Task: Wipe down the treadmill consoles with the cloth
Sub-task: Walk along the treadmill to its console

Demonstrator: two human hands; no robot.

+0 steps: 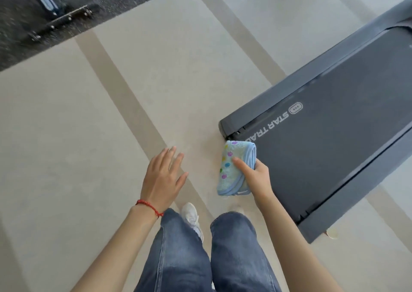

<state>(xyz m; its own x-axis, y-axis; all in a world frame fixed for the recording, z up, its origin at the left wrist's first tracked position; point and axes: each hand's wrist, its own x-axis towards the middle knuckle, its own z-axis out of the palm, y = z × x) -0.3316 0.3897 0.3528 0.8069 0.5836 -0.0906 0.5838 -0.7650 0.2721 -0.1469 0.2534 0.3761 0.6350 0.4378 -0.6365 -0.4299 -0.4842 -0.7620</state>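
Fingers (pixel 239 162) of my right hand (pixel 256 178) grip the folded cloth (pixel 234 169) beside the treadmill (pixel 334 135), while my left hand (pixel 162 180) hangs palm-down, fingers spread and empty.

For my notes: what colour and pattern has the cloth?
Light blue cloth with coloured dots; head view.

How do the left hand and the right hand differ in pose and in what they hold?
The left hand is open, fingers spread, and holds nothing; the right hand grips the folded cloth. The left hand hangs over the floor; the right hand is beside the treadmill's rear end. Only the left wrist has a red bracelet. Both reach forward.
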